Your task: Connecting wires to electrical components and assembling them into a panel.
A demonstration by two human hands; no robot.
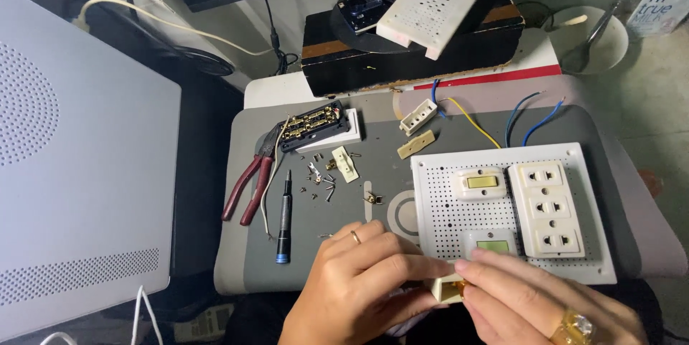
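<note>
Over grey mat (301, 244), curled hands pinch cream housing (446, 289).

A perforated board (502, 223) is laid at the right of the mat (244, 259), with a socket strip (550, 207) on its right part. Pliers (251, 181) and a screwdriver (284, 217) are placed left; small screws (321, 187) are scattered between.

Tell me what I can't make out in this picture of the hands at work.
All in the head view:
- Small cream part: mostly covered by the left hand and right hand.
- Tiny screws on the grey mat: too small to tell apart.
- Perforated white board: its near edge hidden behind the fingers.
</note>
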